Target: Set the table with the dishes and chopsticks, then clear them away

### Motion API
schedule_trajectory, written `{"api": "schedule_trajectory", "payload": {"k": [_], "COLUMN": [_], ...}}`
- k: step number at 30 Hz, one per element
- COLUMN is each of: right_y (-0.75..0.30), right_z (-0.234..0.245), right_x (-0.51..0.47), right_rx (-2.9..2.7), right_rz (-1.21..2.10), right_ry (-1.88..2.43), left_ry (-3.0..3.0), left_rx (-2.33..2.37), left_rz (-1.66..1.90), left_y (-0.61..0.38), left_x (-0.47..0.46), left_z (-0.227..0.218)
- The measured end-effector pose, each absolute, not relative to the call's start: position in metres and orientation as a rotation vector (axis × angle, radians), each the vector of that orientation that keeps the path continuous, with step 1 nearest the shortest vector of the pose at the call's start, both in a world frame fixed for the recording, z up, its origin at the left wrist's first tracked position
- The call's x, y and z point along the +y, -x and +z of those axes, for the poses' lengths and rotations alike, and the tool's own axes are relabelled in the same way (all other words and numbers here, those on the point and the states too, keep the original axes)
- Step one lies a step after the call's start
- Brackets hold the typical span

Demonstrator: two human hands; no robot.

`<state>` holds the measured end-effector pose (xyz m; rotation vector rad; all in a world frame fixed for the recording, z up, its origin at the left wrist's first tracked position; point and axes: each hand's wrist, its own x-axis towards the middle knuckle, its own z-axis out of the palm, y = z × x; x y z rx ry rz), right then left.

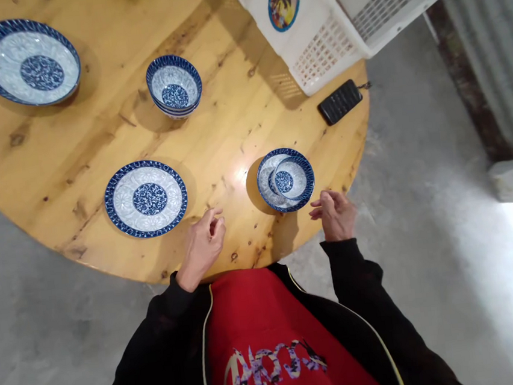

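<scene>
While nothing is held, the left hand point(204, 237) and right hand point(334, 212) are kept at the tabletop point(231, 116) edge, each grip narrow, half-curled and empty. A small bowl point(292, 177) is seated in a saucer point(265, 187) just beside the right hand, with a plate point(146, 198) near the left. If lifted, the saucer is best pinched by the rim and kept level, so the bowl is not slid.
</scene>
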<state>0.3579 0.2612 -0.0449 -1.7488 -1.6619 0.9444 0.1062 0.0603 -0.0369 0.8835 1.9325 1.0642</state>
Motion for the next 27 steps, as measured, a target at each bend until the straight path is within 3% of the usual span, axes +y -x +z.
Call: {"api": "schedule_trajectory", "payload": {"k": [6,16,27], "right_y": [-0.359,-0.339,-0.434], "right_z": [-0.041,-0.072,-0.098], "right_x": [0.190,0.094,0.016], "right_rx": [-1.665,-1.893,-1.756], "right_rz": [1.109,1.733,1.680], "right_ry": [1.693,1.385,1.473], "left_ry": [-0.863,-0.640,-0.683], "left_rx": [1.998,2.235,2.159], "left_rz": [0.993,0.907,0.921], "left_y": [-0.096,-0.126,-0.232], "left_x": [0.035,-0.037,-0.116], "left_z": [-0.037,-0.020,-0.006]}}
